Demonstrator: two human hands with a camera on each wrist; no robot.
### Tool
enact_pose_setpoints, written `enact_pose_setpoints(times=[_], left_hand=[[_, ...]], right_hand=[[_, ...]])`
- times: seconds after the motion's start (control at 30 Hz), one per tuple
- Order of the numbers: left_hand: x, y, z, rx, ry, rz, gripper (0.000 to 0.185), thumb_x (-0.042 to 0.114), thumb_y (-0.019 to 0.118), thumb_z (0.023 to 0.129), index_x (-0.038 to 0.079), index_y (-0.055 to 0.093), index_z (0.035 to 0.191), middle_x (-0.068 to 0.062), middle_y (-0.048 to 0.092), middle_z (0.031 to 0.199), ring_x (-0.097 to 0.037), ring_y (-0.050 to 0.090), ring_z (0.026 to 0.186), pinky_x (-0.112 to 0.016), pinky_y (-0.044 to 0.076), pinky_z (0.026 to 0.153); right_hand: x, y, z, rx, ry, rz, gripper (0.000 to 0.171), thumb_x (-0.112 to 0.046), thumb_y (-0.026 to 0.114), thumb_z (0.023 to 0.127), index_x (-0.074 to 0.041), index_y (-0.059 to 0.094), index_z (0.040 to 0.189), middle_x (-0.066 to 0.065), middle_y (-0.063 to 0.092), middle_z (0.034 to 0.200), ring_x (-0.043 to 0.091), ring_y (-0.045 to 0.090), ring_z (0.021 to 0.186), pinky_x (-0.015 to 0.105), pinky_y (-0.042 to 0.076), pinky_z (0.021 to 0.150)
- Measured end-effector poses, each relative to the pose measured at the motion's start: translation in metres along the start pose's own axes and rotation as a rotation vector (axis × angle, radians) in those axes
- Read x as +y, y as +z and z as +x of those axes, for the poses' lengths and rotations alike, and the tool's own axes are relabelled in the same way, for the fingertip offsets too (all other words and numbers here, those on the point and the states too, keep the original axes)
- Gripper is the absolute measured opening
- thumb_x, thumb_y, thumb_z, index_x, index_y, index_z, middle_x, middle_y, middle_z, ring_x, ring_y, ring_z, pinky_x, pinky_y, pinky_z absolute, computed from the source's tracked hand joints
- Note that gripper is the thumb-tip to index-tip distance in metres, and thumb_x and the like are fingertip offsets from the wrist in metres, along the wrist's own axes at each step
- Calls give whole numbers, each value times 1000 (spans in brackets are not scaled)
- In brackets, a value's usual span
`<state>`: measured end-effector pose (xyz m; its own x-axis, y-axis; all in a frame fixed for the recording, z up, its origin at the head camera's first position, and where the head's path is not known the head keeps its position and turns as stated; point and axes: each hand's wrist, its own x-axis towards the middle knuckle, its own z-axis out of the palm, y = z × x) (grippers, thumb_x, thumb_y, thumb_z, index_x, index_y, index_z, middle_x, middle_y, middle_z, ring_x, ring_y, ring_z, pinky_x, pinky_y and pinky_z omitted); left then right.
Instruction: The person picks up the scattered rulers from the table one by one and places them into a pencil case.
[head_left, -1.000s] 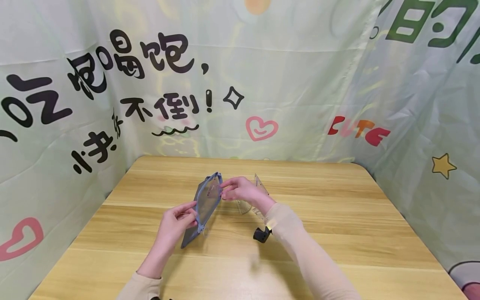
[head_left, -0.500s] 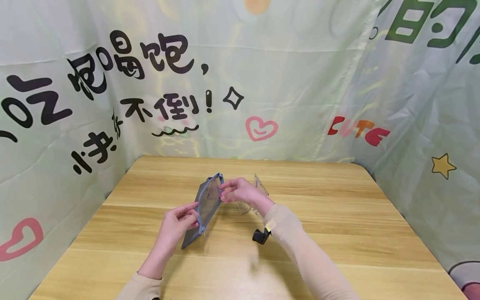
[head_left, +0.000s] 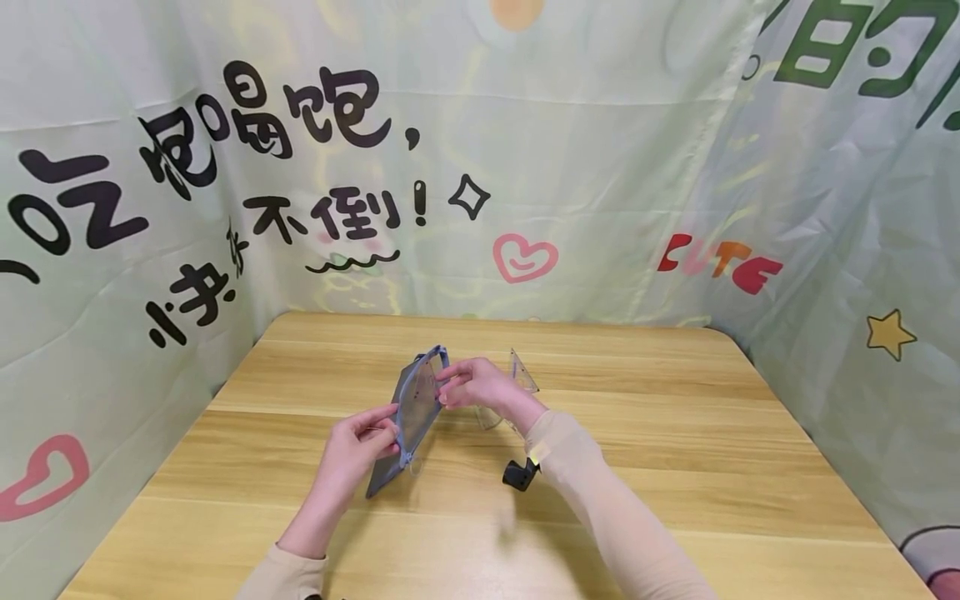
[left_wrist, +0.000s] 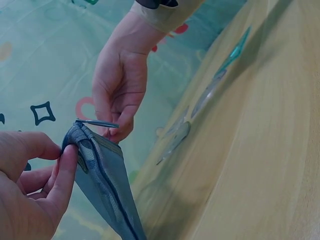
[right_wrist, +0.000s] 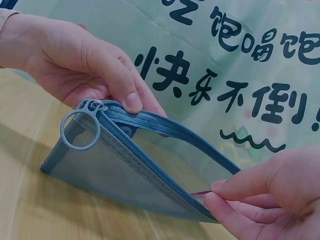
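Observation:
A grey-blue mesh zip pouch (head_left: 415, 410) is held on edge above the wooden table (head_left: 675, 433), between both hands. My left hand (head_left: 388, 431) pinches its near end, beside the zipper slider and its ring pull (right_wrist: 80, 131). My right hand (head_left: 444, 388) pinches the far top corner. In the right wrist view the pouch (right_wrist: 145, 172) has its zipper undone and its mouth gapes a little between the left hand (right_wrist: 131, 102) and the right hand (right_wrist: 212, 194). The left wrist view shows the left hand (left_wrist: 67, 150) gripping the pouch (left_wrist: 107, 187), with the right hand (left_wrist: 113, 131) beyond.
Clear plastic drawing tools lie on the table behind the right hand: a set square (head_left: 520, 372) and a protractor (head_left: 487, 416). A small black object (head_left: 517, 475) sits by the right forearm. Printed cloth walls (head_left: 600, 167) close off the table's back and sides.
Almost nothing differs. Both hands keep their pinch on the pouch, and the right hand has drifted slightly lower.

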<state>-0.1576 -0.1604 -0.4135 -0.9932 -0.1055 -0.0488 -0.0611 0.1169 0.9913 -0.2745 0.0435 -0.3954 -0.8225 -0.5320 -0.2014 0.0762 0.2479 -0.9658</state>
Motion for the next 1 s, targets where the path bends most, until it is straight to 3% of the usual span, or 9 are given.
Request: enact_pose_setpoints(times=[0.13, 0.27, 0.57, 1.0], left_hand=[[0, 0, -1, -8, 4, 4, 39, -1, 61, 92, -4, 60, 130, -4, 62, 91, -4, 64, 76, -19, 61, 73], [0, 0, -1, -6, 3, 0, 39, -1, 61, 92, -5, 60, 130, -3, 62, 91, -4, 64, 76, -19, 61, 73], [0, 1, 0, 2, -5, -5, 39, -2, 62, 91, -5, 60, 130, -3, 62, 89, -4, 64, 74, -19, 61, 72], [0, 2, 0, 0, -13, -4, 39, -1, 62, 92, -4, 60, 131, -2, 62, 89, -5, 64, 74, -19, 61, 72]], right_hand=[[-1, 0, -1, 13, 15, -20, 45, 1, 68, 88, 5, 57, 131, 22, 69, 114, 18, 71, 91, 43, 57, 98], [-2, -2, -1, 40, 8, -93, 49, -1, 71, 85, 3, 57, 131, 23, 64, 125, 14, 65, 93, 40, 58, 94], [0, -8, -4, 51, 0, -114, 51, -4, 73, 84, 0, 58, 132, 17, 64, 121, 11, 59, 88, 30, 51, 75], [3, -18, -8, 62, -33, -133, 51, -6, 71, 86, -4, 57, 135, 21, 60, 129, 13, 60, 94, 39, 55, 85]])
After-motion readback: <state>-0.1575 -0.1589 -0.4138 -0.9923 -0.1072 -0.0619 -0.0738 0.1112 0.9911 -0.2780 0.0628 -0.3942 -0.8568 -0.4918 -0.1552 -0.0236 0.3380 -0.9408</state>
